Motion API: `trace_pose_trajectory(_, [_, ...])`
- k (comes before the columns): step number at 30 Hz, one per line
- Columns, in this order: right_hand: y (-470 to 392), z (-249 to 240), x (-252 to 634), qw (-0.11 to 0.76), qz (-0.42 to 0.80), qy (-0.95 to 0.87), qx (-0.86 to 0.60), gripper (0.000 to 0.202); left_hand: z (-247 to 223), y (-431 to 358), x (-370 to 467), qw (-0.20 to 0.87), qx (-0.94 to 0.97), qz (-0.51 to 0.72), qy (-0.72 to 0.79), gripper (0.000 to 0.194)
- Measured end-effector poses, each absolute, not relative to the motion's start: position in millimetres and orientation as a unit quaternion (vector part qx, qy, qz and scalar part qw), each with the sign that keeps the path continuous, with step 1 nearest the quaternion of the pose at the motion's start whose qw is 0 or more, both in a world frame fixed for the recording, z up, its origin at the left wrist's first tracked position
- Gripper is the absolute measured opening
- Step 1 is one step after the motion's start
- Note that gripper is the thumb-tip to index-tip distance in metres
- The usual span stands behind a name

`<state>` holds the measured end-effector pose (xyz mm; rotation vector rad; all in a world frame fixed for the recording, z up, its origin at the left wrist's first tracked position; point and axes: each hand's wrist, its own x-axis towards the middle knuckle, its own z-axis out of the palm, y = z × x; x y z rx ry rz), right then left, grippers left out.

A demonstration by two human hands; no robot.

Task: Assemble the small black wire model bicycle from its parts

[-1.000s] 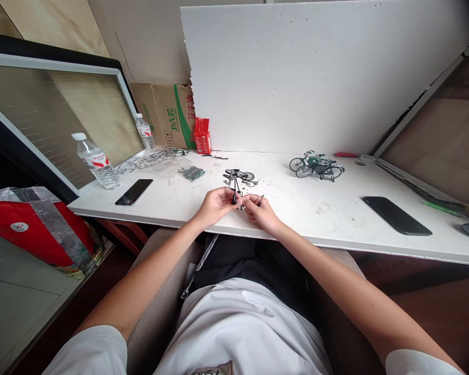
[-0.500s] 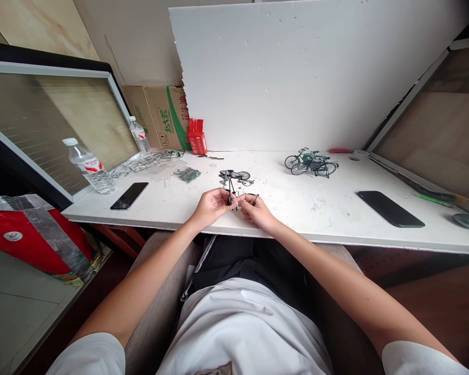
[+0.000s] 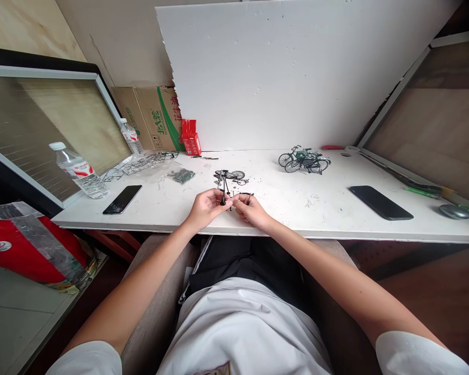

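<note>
Near the front edge of the desk, my left hand [image 3: 205, 208] pinches a small black model bicycle frame [image 3: 225, 183], held upright. My right hand [image 3: 253, 211] is closed right beside it, its fingertips meeting the frame's lower part. A thin dark piece [image 3: 250, 195] shows at the right fingers; its kind is too small to tell. Just beyond my hands lie model bicycle wheels [image 3: 238, 175] and small dark parts [image 3: 241, 182]. Assembled model bicycles [image 3: 305, 160] in black and green stand farther back on the right.
On the left are a bag of small parts [image 3: 183, 175], black sprue frames [image 3: 140, 164], a phone [image 3: 122, 199] and two water bottles [image 3: 78, 171], [image 3: 131, 136]. A red box [image 3: 191, 138] stands at the back. Another phone [image 3: 380, 202] and a mouse [image 3: 455, 211] lie right.
The whole view has shifted slightly, so things appear a little farther left. Both hands keep their hold close together, with the frame still upright in the left.
</note>
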<state>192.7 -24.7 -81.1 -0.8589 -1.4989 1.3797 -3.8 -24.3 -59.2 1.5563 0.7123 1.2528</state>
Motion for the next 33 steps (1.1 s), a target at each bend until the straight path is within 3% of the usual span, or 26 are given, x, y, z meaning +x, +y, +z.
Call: trace_pose_trajectory(33, [-24.1, -82.7, 195.7, 0.444, 0.565, -0.604, -0.346, 0.042, -60.6, -24.1, -5.6, 0.489, 0.645, 0.515, 0.281, 0.041])
